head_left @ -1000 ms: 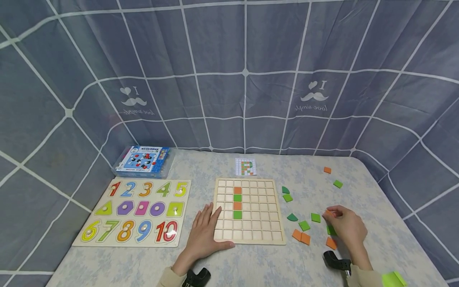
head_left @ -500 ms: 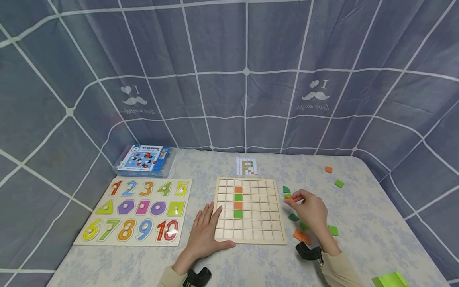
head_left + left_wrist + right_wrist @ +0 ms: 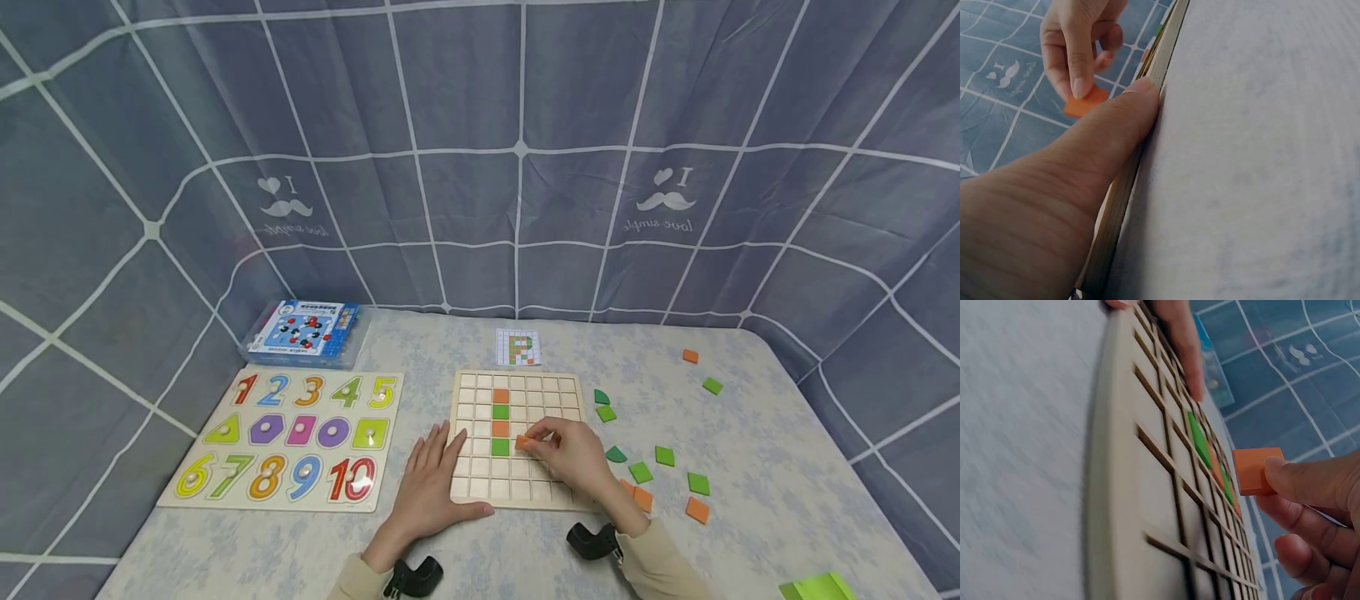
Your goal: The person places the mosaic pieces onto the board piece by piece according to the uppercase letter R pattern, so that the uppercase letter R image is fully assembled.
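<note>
My right hand [image 3: 570, 454] pinches an orange square tile [image 3: 1252, 470] between thumb and fingers, over the wooden grid board [image 3: 517, 502]. In the right wrist view the tile stands apart from the board's surface. One column of the board carries orange and green tiles by turns; its lowest is a green tile [image 3: 500, 447], just left of the held one. My left hand [image 3: 427, 483] lies spread at the board's left side, fingertips on its edge. Its thumb [image 3: 1110, 134] runs along the near edge. Behind the board lies a small card [image 3: 517, 347] printed with a coloured P pattern.
Loose orange and green squares, such as a green tile [image 3: 698, 483], and dark green quarter-round pieces [image 3: 616, 454] lie right of the board. At left are a number puzzle board [image 3: 281, 504] and a blue boxed kit [image 3: 300, 333]. A bright green object [image 3: 817, 587] sits at the front right.
My right hand has carried the orange tile leftward from the loose pieces to over the board. The left hand stays at the board's edge.
</note>
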### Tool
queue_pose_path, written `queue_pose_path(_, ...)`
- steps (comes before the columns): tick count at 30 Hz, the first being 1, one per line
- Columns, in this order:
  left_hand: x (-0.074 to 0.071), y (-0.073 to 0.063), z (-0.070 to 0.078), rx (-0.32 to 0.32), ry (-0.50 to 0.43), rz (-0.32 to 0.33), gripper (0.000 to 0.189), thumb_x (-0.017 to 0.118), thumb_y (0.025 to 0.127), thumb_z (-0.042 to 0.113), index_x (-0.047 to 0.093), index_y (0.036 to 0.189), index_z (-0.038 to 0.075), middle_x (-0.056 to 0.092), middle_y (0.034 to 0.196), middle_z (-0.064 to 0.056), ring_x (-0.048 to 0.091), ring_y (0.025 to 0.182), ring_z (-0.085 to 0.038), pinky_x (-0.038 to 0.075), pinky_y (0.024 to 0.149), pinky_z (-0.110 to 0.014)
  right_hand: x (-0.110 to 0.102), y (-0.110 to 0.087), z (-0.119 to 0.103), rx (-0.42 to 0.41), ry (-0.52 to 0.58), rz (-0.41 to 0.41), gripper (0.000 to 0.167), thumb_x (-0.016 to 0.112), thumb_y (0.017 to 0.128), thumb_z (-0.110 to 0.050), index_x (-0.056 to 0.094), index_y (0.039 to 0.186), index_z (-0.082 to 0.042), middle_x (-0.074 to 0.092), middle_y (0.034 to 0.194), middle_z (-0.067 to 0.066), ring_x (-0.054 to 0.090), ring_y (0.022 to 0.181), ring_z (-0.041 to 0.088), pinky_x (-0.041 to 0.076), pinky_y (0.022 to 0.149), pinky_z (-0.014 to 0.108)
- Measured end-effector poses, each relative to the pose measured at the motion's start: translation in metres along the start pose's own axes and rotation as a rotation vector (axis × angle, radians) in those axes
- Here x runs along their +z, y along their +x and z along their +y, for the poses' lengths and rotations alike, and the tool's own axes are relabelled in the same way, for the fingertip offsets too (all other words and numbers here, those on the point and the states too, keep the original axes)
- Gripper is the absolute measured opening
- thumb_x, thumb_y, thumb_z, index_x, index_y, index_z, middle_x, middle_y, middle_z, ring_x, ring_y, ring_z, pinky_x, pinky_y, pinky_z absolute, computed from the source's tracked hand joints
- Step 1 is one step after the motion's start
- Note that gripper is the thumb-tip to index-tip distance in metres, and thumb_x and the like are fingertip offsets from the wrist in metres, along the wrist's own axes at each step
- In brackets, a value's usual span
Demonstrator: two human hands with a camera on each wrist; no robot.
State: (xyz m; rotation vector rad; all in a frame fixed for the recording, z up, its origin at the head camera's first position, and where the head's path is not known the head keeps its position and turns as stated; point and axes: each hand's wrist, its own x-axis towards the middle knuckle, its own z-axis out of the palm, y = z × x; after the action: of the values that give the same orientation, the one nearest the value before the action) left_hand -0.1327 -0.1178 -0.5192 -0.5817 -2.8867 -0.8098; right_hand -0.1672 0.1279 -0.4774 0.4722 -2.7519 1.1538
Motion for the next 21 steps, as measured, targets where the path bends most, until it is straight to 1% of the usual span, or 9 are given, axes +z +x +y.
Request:
queue_pose_path(5,-0.001,0.001,0.000,-0.008,0.004,-0.006,0.111,0.069,0.066,0.070,0.033,0.148,0.006,0.022,0.151,-0.022,0.012,0.141,-0.036,0.009,0.111,-0.051,0.013,-0.002,-0.005,-0.036,0.025,-0.078,0.005,0.077,0.081,-0.025,0.072,0.083,-0.024,0.051,0.058,-0.016,0.043,0.047,0.002,0.035,0.042,0.022)
queue_pose_path(10,-0.002,0.001,0.000,-0.008,0.000,-0.006,0.111,0.069,0.066,0.071,0.033,0.148,0.006,0.021,0.152,-0.022,0.011,0.141,-0.036,0.009,0.111,-0.051,0.021,-0.002,-0.012,-0.056,0.018,-0.129,0.004,0.076,0.082,-0.025,0.072,0.083,-0.025,0.054,0.062,-0.018,0.042,0.048,0.003,0.034,0.042,0.022)
queue_pose_path(15,-0.003,0.000,0.000,-0.003,0.004,0.001,0.110,0.068,0.066,0.071,0.033,0.148,0.006,0.023,0.151,-0.022,0.013,0.141,-0.036,0.011,0.111,-0.051,0.026,0.000,-0.016,-0.102,-0.046,-0.142,0.004,0.075,0.083,-0.024,0.073,0.085,-0.022,0.061,0.072,-0.018,0.042,0.050,0.000,0.035,0.044,0.021)
queue_pose_path(21,-0.003,0.000,0.001,0.008,0.002,0.003,0.110,0.069,0.066,0.070,0.033,0.148,0.005,0.023,0.151,-0.023,0.013,0.140,-0.037,0.011,0.111,-0.052,0.028,-0.001,-0.016,-0.145,-0.116,-0.125,0.004,0.076,0.082,-0.024,0.074,0.082,-0.020,0.060,0.076,-0.013,0.043,0.053,-0.001,0.037,0.047,0.020)
